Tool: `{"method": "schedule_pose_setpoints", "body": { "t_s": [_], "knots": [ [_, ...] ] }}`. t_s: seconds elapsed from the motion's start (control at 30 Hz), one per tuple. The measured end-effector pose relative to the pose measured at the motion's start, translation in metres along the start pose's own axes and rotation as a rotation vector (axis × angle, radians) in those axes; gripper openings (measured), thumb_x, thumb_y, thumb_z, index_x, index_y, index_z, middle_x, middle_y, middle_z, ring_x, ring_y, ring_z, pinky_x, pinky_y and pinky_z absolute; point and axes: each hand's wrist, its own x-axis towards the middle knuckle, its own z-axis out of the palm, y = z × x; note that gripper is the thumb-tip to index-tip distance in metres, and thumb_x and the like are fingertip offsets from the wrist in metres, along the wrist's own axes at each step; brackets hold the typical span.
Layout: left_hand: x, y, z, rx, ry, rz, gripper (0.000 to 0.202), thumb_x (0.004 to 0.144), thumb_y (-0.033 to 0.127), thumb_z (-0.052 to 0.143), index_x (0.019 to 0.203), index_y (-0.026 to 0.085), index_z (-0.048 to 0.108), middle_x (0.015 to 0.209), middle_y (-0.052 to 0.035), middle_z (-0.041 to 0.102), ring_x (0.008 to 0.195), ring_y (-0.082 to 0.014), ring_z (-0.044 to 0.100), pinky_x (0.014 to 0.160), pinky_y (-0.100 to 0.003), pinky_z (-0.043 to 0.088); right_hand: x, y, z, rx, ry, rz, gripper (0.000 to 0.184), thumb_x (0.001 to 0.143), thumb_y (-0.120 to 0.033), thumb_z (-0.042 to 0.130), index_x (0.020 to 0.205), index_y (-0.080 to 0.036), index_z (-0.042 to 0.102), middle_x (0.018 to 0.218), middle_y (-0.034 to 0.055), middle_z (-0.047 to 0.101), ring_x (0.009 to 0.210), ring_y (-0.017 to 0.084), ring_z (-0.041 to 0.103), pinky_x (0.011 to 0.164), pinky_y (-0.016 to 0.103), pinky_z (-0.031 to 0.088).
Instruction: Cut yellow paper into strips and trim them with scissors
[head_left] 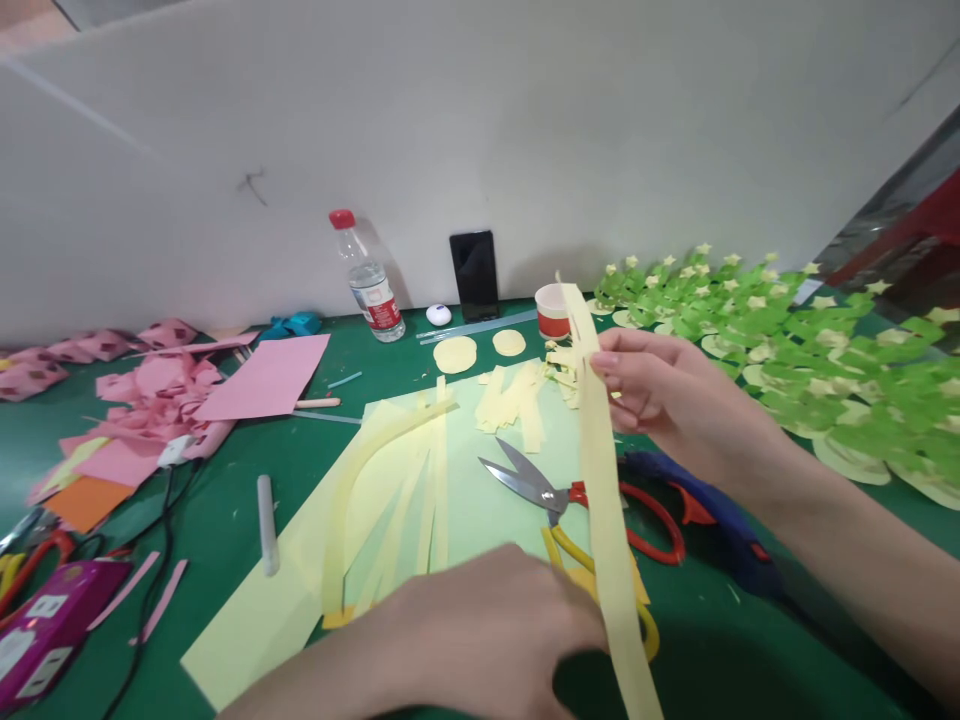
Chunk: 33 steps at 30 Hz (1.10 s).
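A long pale-yellow paper strip [604, 500] hangs upright, its top pinched between the thumb and fingers of my right hand [649, 385]. My left hand [495, 640] is blurred at the bottom middle, its back towards me; it is beside the strip's lower part, and its fingertips are hidden. Open-bladed scissors [536, 490] with red and yellow handles lie behind the strip. Underneath are pale-green sheets [465, 500] bearing several cut yellow strips [441, 470] and a pile of short paper pieces [514, 400].
Green paper plants [847, 370] with yellow stars fill the right side. A blue-handled tool [712, 520] lies near my right forearm. Along the wall stand a water bottle [371, 285], a phone [475, 275] and a paper cup [552, 310]. Pink paper [266, 380] and a purple power strip [60, 625] are left.
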Motion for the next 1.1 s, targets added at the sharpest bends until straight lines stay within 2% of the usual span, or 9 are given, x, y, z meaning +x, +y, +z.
{"method": "schedule_pose_setpoints", "body": {
  "t_s": [0.03, 0.07, 0.17, 0.23, 0.3, 0.4, 0.6, 0.87, 1.1],
  "knots": [
    [0.002, 0.006, -0.008, 0.054, -0.019, -0.021, 0.021, 0.067, 0.036, 0.067, 0.085, 0.025, 0.066, 0.080, 0.0003, 0.067, 0.070, -0.0186, 0.059, 0.056, -0.021, 0.037, -0.002, 0.000, 0.001, -0.014, -0.038, -0.015, 0.018, 0.075, -0.022, 0.057, 0.059, -0.018, 0.050, 0.046, -0.0077, 0.033, 0.039, 0.003, 0.027, 0.038, 0.017, 0.022],
    [0.004, 0.012, -0.016, 0.093, 0.056, -0.056, 0.020, 0.070, 0.039, 0.063, 0.083, 0.023, 0.065, 0.077, 0.0008, 0.065, 0.066, -0.0166, 0.057, 0.053, -0.020, 0.035, -0.004, -0.001, 0.002, -0.041, -0.065, -0.035, 0.017, 0.076, -0.023, 0.056, 0.061, -0.018, 0.051, 0.047, -0.0076, 0.035, 0.039, 0.003, 0.028, 0.038, 0.017, 0.022],
    [0.010, 0.023, -0.030, 0.206, 0.406, -0.063, 0.027, 0.085, 0.037, 0.043, 0.068, 0.019, 0.055, 0.061, 0.0016, 0.054, 0.055, -0.0121, 0.049, 0.050, -0.020, 0.033, -0.010, -0.002, 0.009, -0.139, -0.087, -0.099, 0.015, 0.077, -0.024, 0.055, 0.063, -0.019, 0.050, 0.052, -0.0062, 0.041, 0.042, 0.004, 0.033, 0.038, 0.017, 0.027],
    [0.015, 0.024, -0.032, 0.251, 0.592, 0.006, 0.033, 0.088, 0.030, 0.035, 0.059, 0.018, 0.045, 0.053, 0.0032, 0.044, 0.049, -0.0101, 0.042, 0.048, -0.021, 0.030, -0.014, -0.003, 0.013, -0.222, -0.071, -0.173, 0.015, 0.077, -0.022, 0.053, 0.063, -0.019, 0.050, 0.052, -0.0061, 0.041, 0.043, 0.005, 0.035, 0.039, 0.018, 0.029],
    [0.017, 0.022, -0.030, 0.253, 0.695, 0.104, 0.033, 0.087, 0.024, 0.034, 0.055, 0.018, 0.037, 0.049, 0.0051, 0.037, 0.044, -0.0084, 0.035, 0.044, -0.021, 0.027, -0.018, -0.003, 0.017, -0.313, -0.064, -0.276, 0.017, 0.078, -0.019, 0.050, 0.061, -0.019, 0.048, 0.050, -0.0064, 0.038, 0.041, 0.005, 0.034, 0.037, 0.018, 0.028],
    [0.019, 0.017, -0.026, 0.181, 0.708, 0.218, 0.032, 0.086, 0.019, 0.035, 0.054, 0.018, 0.032, 0.048, 0.0065, 0.032, 0.042, -0.0064, 0.029, 0.040, -0.020, 0.025, -0.022, -0.001, 0.020, -0.423, -0.087, -0.375, 0.022, 0.080, -0.016, 0.044, 0.058, -0.018, 0.045, 0.049, -0.0061, 0.037, 0.040, 0.005, 0.032, 0.035, 0.018, 0.025],
    [0.021, 0.009, -0.022, 0.111, 0.733, 0.338, 0.033, 0.088, 0.017, 0.034, 0.055, 0.018, 0.031, 0.048, 0.0068, 0.029, 0.040, -0.0044, 0.027, 0.037, -0.018, 0.023, -0.028, 0.007, 0.022, -0.490, -0.128, -0.416, 0.028, 0.079, -0.016, 0.042, 0.053, -0.019, 0.033, 0.047, -0.0055, 0.033, 0.040, 0.005, 0.031, 0.035, 0.018, 0.026],
    [0.031, 0.003, -0.013, 0.078, 0.774, 0.409, 0.031, 0.087, 0.014, 0.032, 0.056, 0.019, 0.028, 0.047, 0.0064, 0.029, 0.039, -0.0053, 0.028, 0.036, -0.019, 0.025, -0.029, 0.020, 0.027, -0.411, -0.005, -0.447, 0.026, 0.075, -0.014, 0.040, 0.051, -0.019, 0.031, 0.044, -0.0059, 0.030, 0.040, 0.006, 0.027, 0.035, 0.019, 0.022],
    [0.032, -0.001, -0.011, 0.093, 0.827, 0.453, 0.032, 0.088, 0.011, 0.032, 0.057, 0.017, 0.027, 0.050, 0.0069, 0.027, 0.042, -0.0036, 0.026, 0.038, -0.015, 0.023, -0.032, 0.028, 0.030, -0.281, 0.042, -0.366, 0.026, 0.077, -0.016, 0.039, 0.053, -0.019, 0.030, 0.049, -0.0058, 0.030, 0.043, 0.006, 0.027, 0.037, 0.019, 0.024]
  ]
}}
